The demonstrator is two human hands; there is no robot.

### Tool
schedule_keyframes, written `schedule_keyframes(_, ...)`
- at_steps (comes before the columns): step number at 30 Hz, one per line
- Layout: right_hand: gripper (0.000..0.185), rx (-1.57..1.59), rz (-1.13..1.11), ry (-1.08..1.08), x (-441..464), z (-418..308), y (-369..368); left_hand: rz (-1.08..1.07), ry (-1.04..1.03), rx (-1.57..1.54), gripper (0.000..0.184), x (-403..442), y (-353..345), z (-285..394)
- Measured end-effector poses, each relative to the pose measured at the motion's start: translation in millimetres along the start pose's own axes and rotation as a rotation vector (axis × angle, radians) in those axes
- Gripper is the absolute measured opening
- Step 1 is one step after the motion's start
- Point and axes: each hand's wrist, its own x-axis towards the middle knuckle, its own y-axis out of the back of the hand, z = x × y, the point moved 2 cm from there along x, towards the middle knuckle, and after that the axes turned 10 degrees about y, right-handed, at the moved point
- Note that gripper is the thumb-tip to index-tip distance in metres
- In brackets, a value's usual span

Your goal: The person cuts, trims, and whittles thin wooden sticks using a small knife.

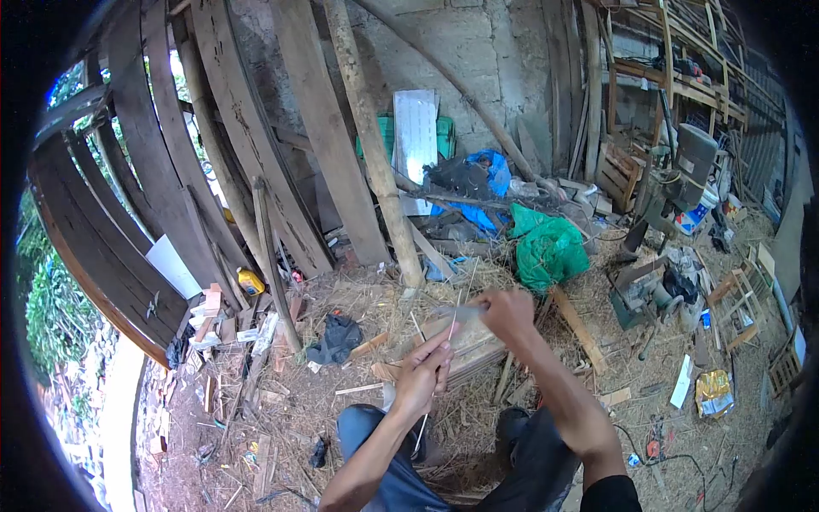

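Note:
My left hand is closed round a thin pale stick, which slants up through the fingers and sticks out below the fist. A second thin end pokes out to the upper left of the fingers; I cannot tell whether it is a separate piece. My right hand is closed on a knife, its handle hidden in the fist. The knife's grey blade, smeared by motion, points left across the upper part of the stick. Under both hands lies a wooden block or stack of boards, between my knees.
Straw and wood scraps litter the ground. A black plastic bag lies left, a green plastic bag ahead. A yellow jug stands by leaning planks. At right are a machine, a gold wrapper and a dark cord.

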Motion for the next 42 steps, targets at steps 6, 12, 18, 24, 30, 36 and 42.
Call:
schedule_keyframes(6,0.012,-0.150,0.008,-0.036,1,5,6,-0.002,-0.027,0.052,0.034,1,2,2)
schedule_keyframes(12,0.013,0.174,0.018,0.187,0,-22,6,0.034,0.013,0.081,0.034,-3,-1,4)
schedule_keyframes(18,0.014,-0.073,-0.013,-0.060,1,4,5,0.005,-0.004,0.099,0.033,-2,6,7)
schedule_keyframes(24,0.014,0.099,-0.152,0.132,1,-24,7,0.038,-0.015,0.179,0.033,-2,3,2)
schedule_keyframes(30,0.019,-0.013,-0.047,-0.406,7,43,20,0.051,-0.096,0.327,0.033,-18,5,2)
schedule_keyframes(36,0.023,0.956,-0.047,-0.378,6,25,14,0.111,-0.262,0.461,0.033,0,4,-5)
schedule_keyframes(42,0.019,1.308,-0.197,-0.342,15,-15,44,0.203,-0.308,0.641,0.028,10,12,2)
